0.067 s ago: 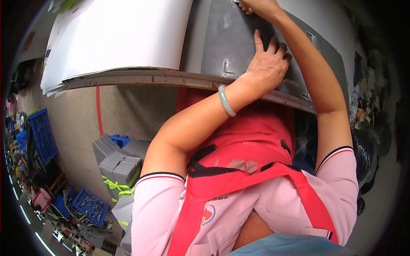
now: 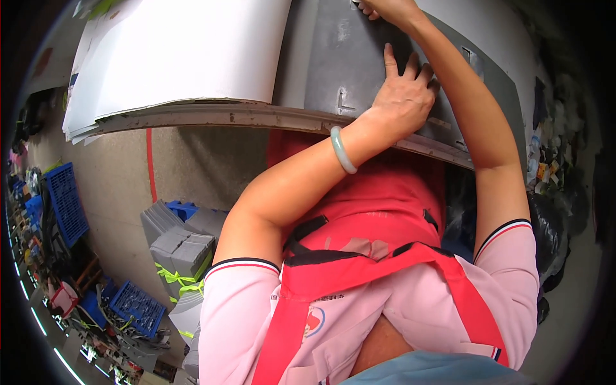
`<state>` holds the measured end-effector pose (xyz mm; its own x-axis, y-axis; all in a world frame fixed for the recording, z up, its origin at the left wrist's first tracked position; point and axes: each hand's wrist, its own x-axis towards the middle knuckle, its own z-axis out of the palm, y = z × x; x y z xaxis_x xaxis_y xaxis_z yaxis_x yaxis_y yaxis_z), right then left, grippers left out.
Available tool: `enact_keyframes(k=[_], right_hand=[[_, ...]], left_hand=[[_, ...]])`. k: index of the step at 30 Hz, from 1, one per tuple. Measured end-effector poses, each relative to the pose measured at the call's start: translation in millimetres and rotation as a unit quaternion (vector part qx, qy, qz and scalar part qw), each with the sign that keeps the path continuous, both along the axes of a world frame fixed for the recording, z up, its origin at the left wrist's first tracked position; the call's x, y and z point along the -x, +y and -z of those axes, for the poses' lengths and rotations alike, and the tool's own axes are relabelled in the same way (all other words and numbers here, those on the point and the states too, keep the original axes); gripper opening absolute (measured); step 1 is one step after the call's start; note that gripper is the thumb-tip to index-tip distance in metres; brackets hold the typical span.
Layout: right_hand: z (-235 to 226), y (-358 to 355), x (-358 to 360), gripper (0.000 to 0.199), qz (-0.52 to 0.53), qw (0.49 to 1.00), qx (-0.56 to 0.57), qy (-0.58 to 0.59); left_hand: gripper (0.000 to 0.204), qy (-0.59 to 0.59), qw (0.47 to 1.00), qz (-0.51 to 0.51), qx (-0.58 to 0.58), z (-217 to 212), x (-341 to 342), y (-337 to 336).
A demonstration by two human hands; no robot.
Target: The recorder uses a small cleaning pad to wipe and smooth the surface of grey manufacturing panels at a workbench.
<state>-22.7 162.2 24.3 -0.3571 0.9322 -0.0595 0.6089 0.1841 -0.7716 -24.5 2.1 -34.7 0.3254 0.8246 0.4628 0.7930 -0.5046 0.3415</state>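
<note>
My left hand (image 2: 404, 93) lies flat with fingers spread on a grey sheet (image 2: 350, 58) on the workbench, near the bench's front edge (image 2: 256, 117). A pale green bangle (image 2: 342, 151) circles that wrist. My right hand (image 2: 385, 8) reaches to the far side of the same grey sheet at the top rim of the picture; its fingers are cut off there, so what they grip cannot be told. A stack of large white sheets (image 2: 186, 54) lies to the left of the grey sheet.
Bundles of grey sheets tied with yellow-green straps (image 2: 183, 253) stand on the floor at my left. Blue plastic crates (image 2: 64, 202) and clutter line the far left. Dark bags and scraps (image 2: 552, 160) sit at the right. A red line (image 2: 151, 163) marks the floor.
</note>
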Motion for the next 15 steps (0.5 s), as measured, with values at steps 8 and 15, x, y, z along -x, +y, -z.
enact_keyframes(k=[8, 15], right_hand=[[-17.2, -47.2, -18.1, 0.013, -0.032, 0.991, 0.129, -0.018], [-22.4, -136.8, -16.0, 0.016, -0.188, 0.968, 0.149, -0.079]], left_hand=[[0.036, -0.024, 0.999, -0.022, -0.04, 2.0, -1.5, 0.3], [0.042, -0.074, 0.993, -0.027, -0.085, 24.8, 1.4, -1.1]])
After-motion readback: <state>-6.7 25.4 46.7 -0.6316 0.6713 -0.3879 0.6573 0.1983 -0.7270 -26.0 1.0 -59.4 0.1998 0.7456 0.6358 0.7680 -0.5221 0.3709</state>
